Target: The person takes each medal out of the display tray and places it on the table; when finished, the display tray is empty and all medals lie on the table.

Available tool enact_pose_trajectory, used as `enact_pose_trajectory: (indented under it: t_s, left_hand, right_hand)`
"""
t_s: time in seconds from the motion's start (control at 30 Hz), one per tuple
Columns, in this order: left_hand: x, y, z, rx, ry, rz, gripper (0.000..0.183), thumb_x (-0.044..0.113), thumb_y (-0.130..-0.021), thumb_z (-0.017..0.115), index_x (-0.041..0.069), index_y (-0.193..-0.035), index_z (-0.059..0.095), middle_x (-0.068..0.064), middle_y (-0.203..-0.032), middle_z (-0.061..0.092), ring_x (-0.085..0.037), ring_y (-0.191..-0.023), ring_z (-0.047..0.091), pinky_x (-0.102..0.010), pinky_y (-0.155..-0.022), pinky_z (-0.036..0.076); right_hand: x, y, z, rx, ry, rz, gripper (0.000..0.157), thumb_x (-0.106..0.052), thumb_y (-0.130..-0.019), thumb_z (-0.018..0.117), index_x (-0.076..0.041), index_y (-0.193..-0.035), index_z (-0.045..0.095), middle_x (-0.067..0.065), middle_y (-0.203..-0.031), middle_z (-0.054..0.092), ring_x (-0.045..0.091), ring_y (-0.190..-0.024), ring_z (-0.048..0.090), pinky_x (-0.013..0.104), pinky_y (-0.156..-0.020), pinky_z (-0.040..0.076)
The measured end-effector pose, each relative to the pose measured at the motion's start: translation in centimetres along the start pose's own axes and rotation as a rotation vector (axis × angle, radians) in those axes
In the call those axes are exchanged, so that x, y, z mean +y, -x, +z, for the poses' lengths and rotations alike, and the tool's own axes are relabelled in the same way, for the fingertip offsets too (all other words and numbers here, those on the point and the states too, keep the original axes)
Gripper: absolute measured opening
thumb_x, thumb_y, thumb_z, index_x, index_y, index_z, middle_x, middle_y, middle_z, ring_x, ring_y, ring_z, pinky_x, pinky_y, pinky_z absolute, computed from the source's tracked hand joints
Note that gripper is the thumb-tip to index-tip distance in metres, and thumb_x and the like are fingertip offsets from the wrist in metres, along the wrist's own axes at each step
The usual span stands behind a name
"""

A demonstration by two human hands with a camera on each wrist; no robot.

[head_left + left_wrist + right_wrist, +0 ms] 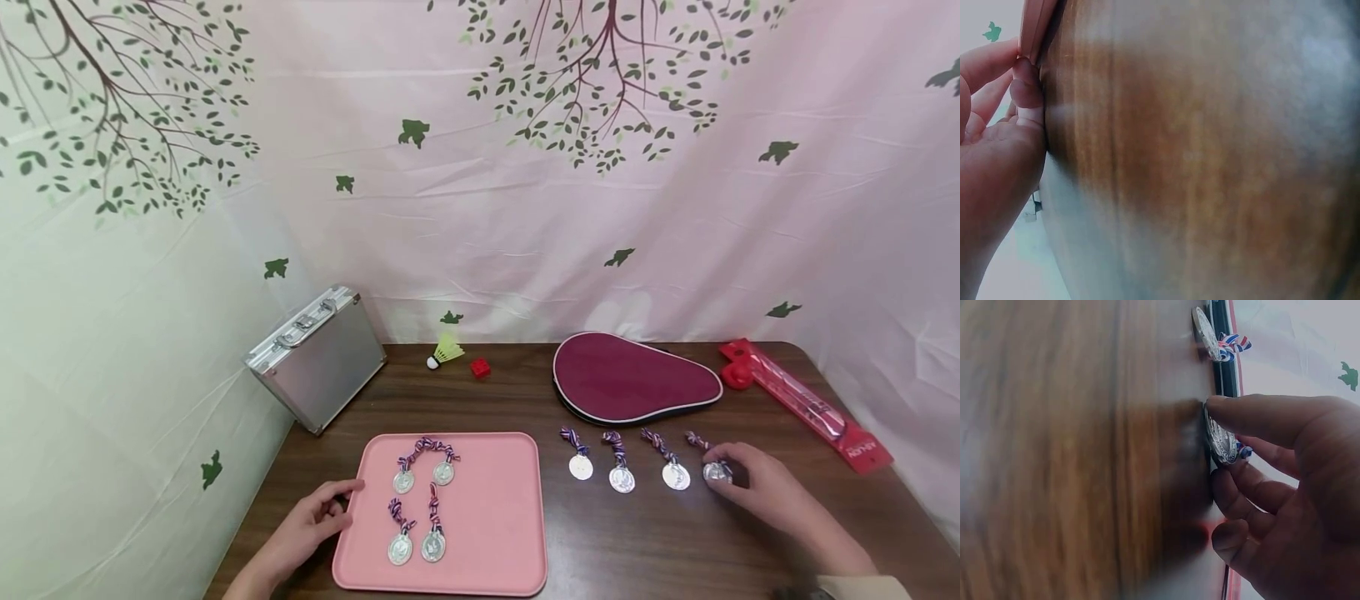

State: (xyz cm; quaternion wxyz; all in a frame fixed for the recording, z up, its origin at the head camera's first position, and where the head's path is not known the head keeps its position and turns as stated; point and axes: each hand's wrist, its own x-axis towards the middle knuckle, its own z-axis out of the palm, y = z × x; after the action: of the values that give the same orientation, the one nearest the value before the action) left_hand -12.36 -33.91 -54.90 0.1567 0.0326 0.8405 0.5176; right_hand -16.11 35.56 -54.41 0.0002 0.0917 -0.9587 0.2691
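My right hand (757, 483) is at the far right of a row of silver medals with knotted striped ribbons. Thumb and fingers pinch the rim of the end medal (1221, 440), which lies flat on the table with its ribbon pointing away. Beside it in the row are a second medal (676, 476), a third medal (622, 479) and a fourth medal (581, 467). With bent fingers, my left hand (311, 525) holds the left rim of a pink tray (495, 517). Several medals with ribbons lie on the tray's left half, one of them a medal (433, 547) near the front.
A silver case (330, 362) stands at the back left. Along the back are a yellow shuttlecock (447, 350), a red toy brick (480, 367) and a maroon paddle case (633, 379). A red-and-clear package (806, 404) lies at the right edge of the wooden table (615, 550).
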Motion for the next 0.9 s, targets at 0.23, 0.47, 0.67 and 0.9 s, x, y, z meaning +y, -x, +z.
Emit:
enact_pose_trajectory:
  t_s: [0.23,0.47,0.67,0.9]
  left_hand:
    - [-0.2,0.0,-0.1,-0.003,-0.001,0.014,0.045,0.018,-0.090,0.065,0.014,-0.133,0.054,-0.014,-0.119,0.049,-0.021,-0.090,0.049,-0.026,-0.073,0.045]
    - [-0.1,0.0,-0.1,-0.008,0.012,0.006,0.044,0.018,-0.090,0.065,0.014,-0.133,0.054,-0.015,-0.120,0.048,-0.021,-0.091,0.049,-0.026,-0.074,0.045]
    - [0.1,-0.3,0.1,0.006,0.014,-0.008,0.044,0.018,-0.089,0.066,0.014,-0.132,0.055,-0.014,-0.120,0.048,-0.022,-0.092,0.049,-0.026,-0.073,0.045]
    - [0.1,-0.6,0.3,0.005,0.024,0.008,0.045,0.019,-0.089,0.066,0.015,-0.133,0.054,-0.015,-0.120,0.048,-0.022,-0.093,0.048,-0.026,-0.074,0.045]
  right_hand:
    - [0.2,0.3,-0.2,0.002,0.052,-0.014,0.033,-0.036,-0.077,0.078,-0.021,-0.105,0.070,0.004,-0.100,0.058,0.019,-0.088,0.053,0.040,-0.072,0.048]
    - [-1.3,0.2,-0.1,0.099,0.058,-0.059,0.030,-0.039,-0.079,0.076,-0.023,-0.104,0.070,0.003,-0.100,0.053,0.021,-0.089,0.051,0.043,-0.072,0.045]
    - [-4.2,-0.9,1.6,0.246,0.020,-0.190,0.021,-0.025,-0.080,0.078,-0.025,-0.099,0.069,-0.006,-0.096,0.055,0.014,-0.085,0.056,0.031,-0.073,0.045]
    - [-9.0,-2.5,4.1,0.258,-0.026,-0.368,0.024,-0.016,-0.080,0.077,-0.026,-0.100,0.068,-0.017,-0.097,0.058,0.004,-0.090,0.054,0.025,-0.077,0.045]
